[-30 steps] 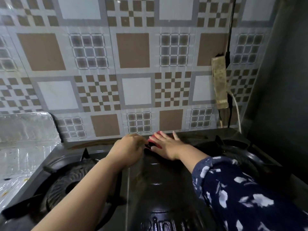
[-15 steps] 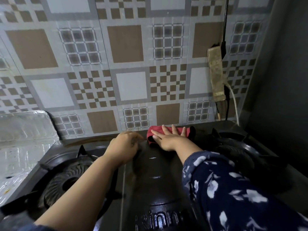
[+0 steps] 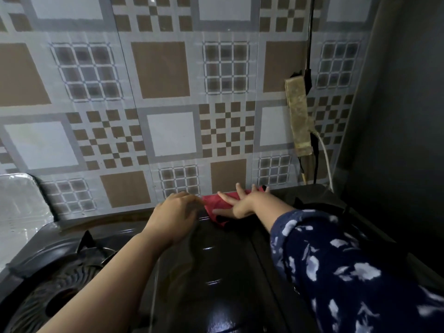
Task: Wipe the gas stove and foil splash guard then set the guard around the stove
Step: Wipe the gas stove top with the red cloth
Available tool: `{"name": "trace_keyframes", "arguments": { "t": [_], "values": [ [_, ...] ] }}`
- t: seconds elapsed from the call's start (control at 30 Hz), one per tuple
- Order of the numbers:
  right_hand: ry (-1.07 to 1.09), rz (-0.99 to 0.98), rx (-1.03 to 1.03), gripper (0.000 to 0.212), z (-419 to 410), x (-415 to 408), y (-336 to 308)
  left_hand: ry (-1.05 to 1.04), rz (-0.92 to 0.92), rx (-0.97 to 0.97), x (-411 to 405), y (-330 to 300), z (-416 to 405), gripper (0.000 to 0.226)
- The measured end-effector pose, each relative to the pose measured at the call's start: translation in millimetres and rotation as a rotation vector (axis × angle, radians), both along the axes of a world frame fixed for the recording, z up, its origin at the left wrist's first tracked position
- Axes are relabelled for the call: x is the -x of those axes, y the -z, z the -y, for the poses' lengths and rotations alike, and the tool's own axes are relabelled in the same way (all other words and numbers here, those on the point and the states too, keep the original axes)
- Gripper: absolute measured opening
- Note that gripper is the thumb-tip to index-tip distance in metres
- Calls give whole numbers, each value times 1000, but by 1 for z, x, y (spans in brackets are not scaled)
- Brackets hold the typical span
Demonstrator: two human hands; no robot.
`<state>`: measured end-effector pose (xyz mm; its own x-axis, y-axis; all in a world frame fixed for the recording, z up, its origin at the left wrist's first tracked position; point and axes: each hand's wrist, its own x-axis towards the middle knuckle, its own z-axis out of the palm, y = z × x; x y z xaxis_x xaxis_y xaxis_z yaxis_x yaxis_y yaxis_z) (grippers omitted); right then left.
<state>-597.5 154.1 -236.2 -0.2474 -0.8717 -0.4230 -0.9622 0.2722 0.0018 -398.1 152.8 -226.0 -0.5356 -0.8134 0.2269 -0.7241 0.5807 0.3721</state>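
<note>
Step in hand: wiping the back edge of the gas stove [image 3: 216,272], midway between its two burners.

Grip state: my right hand [image 3: 242,205] lies flat, fingers spread, palm pressing the red cloth [image 3: 211,205] onto the stove top right at the back edge, close under the tiled wall [image 3: 158,116]. It pins the cloth; it does not pinch it. My left hand [image 3: 175,215] rests loosely curled on the stove top just left of the cloth, near its left edge. I cannot tell whether its fingertips touch the cloth, since that part is blurred.

Method, as I judge it: keep the palm flat and the pressure even, and draw the cloth along the back edge in one line so grime is not shoved into the gap by the wall. The left hand should brace the stove so it does not slide. Mind the raised burner supports at either side; the cloth could snag on them.

Task's other thing: the foil splash guard [image 3: 19,207] stands off the stove's left edge, against the wall, not yet set around the stove.

Count:
- stove: 1
- burners in view: 2, the left burner [image 3: 55,296] clear, the right one mostly hidden behind my sleeve [image 3: 348,272]
- cloth: 1
- foil guard: 1 panel visible
- power strip [image 3: 299,116] on the wall: 1
</note>
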Motion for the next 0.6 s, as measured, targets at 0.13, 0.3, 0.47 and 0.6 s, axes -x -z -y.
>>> {"name": "trace_keyframes", "arguments": {
  "t": [0.13, 0.3, 0.47, 0.6],
  "values": [
    [-11, -10, -175, 86, 1, 54, -12, 6, -22, 28, 6, 1, 9, 27],
    [39, 26, -287, 90, 7, 91, -25, 73, -17, 16, 13, 1, 16, 27],
    [163, 95, -227, 87, -6, 125, -29, 115, -2, 16, 21, 1, 20, 28],
    [261, 174, -149, 83, -28, 153, -26, 136, 5, 79, 26, 3, 24, 29]
  ]
}}
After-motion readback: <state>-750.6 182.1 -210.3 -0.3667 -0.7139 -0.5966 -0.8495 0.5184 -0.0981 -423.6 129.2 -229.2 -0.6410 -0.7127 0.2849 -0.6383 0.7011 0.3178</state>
